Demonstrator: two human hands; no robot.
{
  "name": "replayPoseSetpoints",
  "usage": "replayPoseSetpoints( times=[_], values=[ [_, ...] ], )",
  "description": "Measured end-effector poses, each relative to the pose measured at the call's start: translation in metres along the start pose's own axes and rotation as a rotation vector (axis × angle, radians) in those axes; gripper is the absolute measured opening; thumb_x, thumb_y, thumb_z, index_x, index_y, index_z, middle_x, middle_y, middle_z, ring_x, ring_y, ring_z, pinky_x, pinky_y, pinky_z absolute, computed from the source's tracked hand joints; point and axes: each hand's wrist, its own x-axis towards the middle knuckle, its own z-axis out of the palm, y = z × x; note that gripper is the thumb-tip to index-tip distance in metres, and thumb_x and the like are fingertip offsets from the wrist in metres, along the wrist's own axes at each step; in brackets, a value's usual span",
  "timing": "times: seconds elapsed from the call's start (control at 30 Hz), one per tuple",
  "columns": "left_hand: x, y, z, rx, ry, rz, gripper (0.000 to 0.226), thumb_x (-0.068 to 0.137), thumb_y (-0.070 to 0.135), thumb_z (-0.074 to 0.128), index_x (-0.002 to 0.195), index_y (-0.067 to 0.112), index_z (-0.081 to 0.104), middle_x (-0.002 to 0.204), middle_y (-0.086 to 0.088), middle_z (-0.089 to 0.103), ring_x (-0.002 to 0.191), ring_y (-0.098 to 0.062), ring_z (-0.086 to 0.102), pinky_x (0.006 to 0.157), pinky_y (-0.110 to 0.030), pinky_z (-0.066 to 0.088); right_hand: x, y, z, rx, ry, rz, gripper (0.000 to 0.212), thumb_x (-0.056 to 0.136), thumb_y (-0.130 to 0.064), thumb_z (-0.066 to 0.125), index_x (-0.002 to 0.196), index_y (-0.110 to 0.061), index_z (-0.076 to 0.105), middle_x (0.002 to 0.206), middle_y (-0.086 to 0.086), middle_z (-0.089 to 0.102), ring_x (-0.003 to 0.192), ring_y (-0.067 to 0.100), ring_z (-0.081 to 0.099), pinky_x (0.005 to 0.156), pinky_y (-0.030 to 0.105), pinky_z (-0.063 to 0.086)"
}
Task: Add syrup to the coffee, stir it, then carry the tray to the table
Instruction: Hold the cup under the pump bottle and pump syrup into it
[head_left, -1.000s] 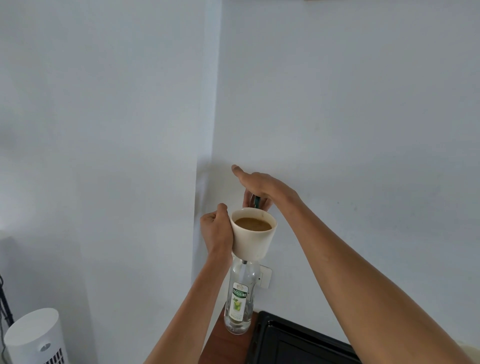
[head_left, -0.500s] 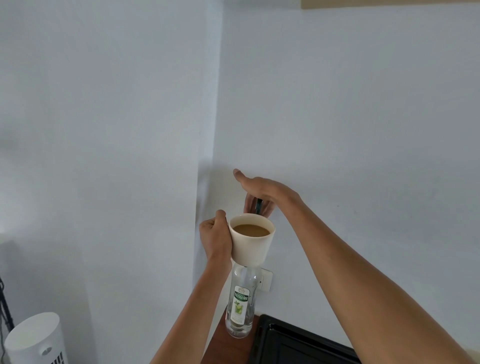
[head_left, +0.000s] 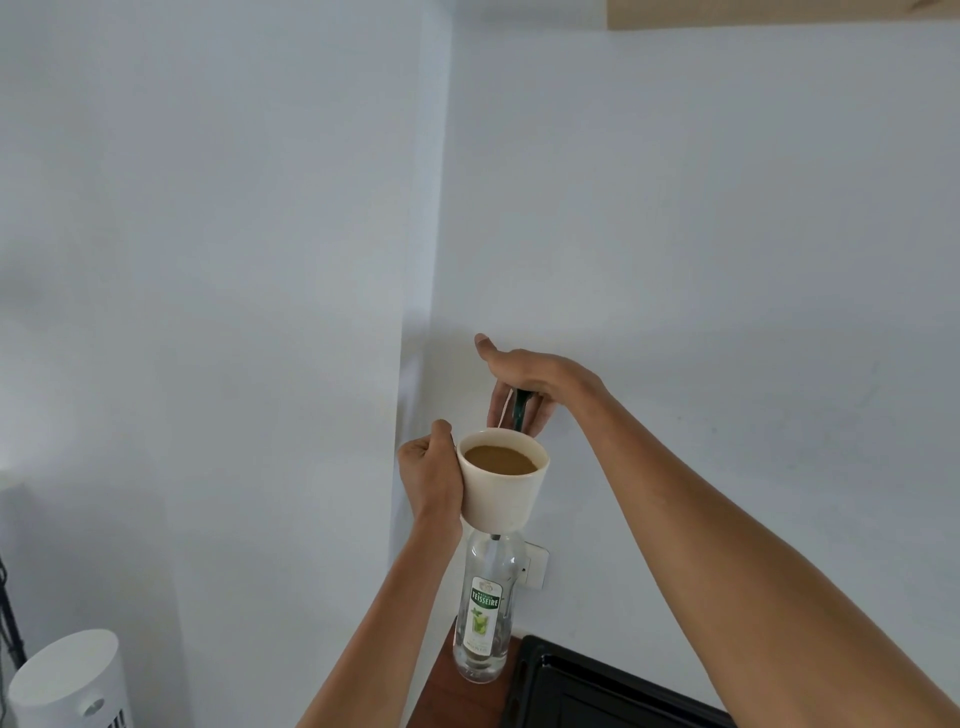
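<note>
the head view is showing a clear syrup bottle (head_left: 482, 613) labelled "teisseire". the left hand (head_left: 431, 475) is curling tight around the cream coffee cup (head_left: 503, 483), just above the bottle. at the cup's 12 o'clock, the right hand (head_left: 530, 382) is pinching a dark green pump top (head_left: 520, 408).

Two bare arms of a person, seen from the wearer's own viewpoint. The left hand (head_left: 431, 480) and right hand (head_left: 524, 382) are uncovered, with no gloves, rings or bracelets visible, and both wrists are free of any watch or band. Both forearms are bare as far as the frame shows, with no sleeve or cuff in view and short, unpainted fingernails.
</note>
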Motion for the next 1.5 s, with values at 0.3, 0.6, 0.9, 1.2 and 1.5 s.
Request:
replayPoseSetpoints(
  times=[0.3, 0.6, 0.9, 1.2, 1.5],
  values=[
    [0.0, -0.001, 0.002, -0.023, -0.016, -0.026, 0.044, 0.089, 0.014, 0.05, 0.053, 0.018, 0.025, 0.047, 0.003, 0.023, 0.044, -0.014, 0.023, 0.042, -0.025, 0.023, 0.001, 0.007, 0.003, 0.016, 0.043, 0.024, 0.113, 0.086, -0.087, 0.008, 0.077, -0.006, 0.085, 0.085, 0.017, 0.081, 0.081, 0.033, 0.081, 0.071, 0.037, 0.066],
    [-0.001, 0.0, 0.005, -0.025, -0.016, -0.019, 0.046, 0.089, 0.015, 0.051, 0.051, 0.019, 0.024, 0.045, 0.005, 0.022, 0.043, -0.013, 0.022, 0.041, -0.023, 0.022, -0.007, 0.007, 0.01, -0.001, 0.138, 0.02, 0.108, 0.088, -0.086, 0.01, 0.085, -0.006, 0.083, 0.09, 0.013, 0.079, 0.078, 0.029, 0.078, 0.096, 0.044, 0.06],
    [-0.005, -0.003, 0.011, -0.019, -0.018, -0.032, 0.041, 0.09, 0.016, 0.05, 0.056, 0.017, 0.028, 0.054, -0.003, 0.023, 0.048, -0.017, 0.023, 0.045, -0.027, 0.022, -0.011, 0.009, 0.013, -0.004, 0.17, 0.005, 0.106, 0.089, -0.086, 0.011, 0.082, -0.006, 0.081, 0.084, 0.01, 0.077, 0.078, 0.029, 0.076, 0.095, 0.044, 0.059],
    [-0.003, -0.002, 0.01, -0.027, -0.015, -0.044, 0.044, 0.089, 0.016, 0.051, 0.054, 0.019, 0.024, 0.05, 0.002, 0.021, 0.046, -0.015, 0.02, 0.043, -0.025, 0.02, -0.012, 0.01, 0.014, -0.01, 0.203, -0.005, 0.104, 0.09, -0.084, 0.014, 0.077, -0.006, 0.081, 0.085, 0.011, 0.077, 0.077, 0.03, 0.076, 0.096, 0.046, 0.058],
    [-0.004, 0.002, 0.006, -0.025, -0.028, -0.047, 0.045, 0.088, 0.015, 0.051, 0.052, 0.019, 0.023, 0.045, 0.006, 0.021, 0.041, -0.012, 0.021, 0.04, -0.023, 0.02, -0.011, 0.011, 0.017, -0.009, 0.21, 0.003, 0.104, 0.086, -0.089, 0.015, 0.088, -0.006, 0.079, 0.088, 0.01, 0.076, 0.075, 0.03, 0.077, 0.095, 0.046, 0.059]
  ],
)
